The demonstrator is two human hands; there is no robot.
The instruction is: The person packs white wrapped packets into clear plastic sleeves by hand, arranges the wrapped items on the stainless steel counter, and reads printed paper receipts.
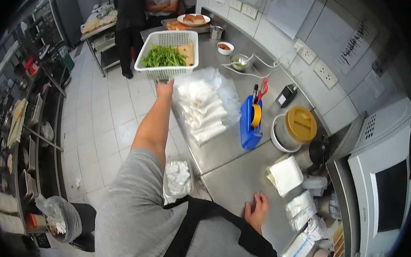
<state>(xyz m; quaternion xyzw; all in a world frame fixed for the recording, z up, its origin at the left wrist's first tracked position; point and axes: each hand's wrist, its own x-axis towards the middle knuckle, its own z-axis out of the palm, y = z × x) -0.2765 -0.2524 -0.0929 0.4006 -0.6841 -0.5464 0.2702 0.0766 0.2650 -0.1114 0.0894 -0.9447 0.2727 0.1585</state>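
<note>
My left arm reaches far forward, and my left hand is closed just below the near edge of a white plastic basket. A small dark part shows at its fingers; what it grips is unclear. Leafy green herbs fill much of the basket, beside a light brown piece. To the right of that hand lies a clear plastic bag with white wrapped bundles. Low in view, my right hand rests on the steel counter, fingers out, holding nothing.
A blue holder with scissors and tape stands beyond the bag. A yellow-lidded container, white napkins and a microwave line the right. Two people stand at the back. A bin stands lower left.
</note>
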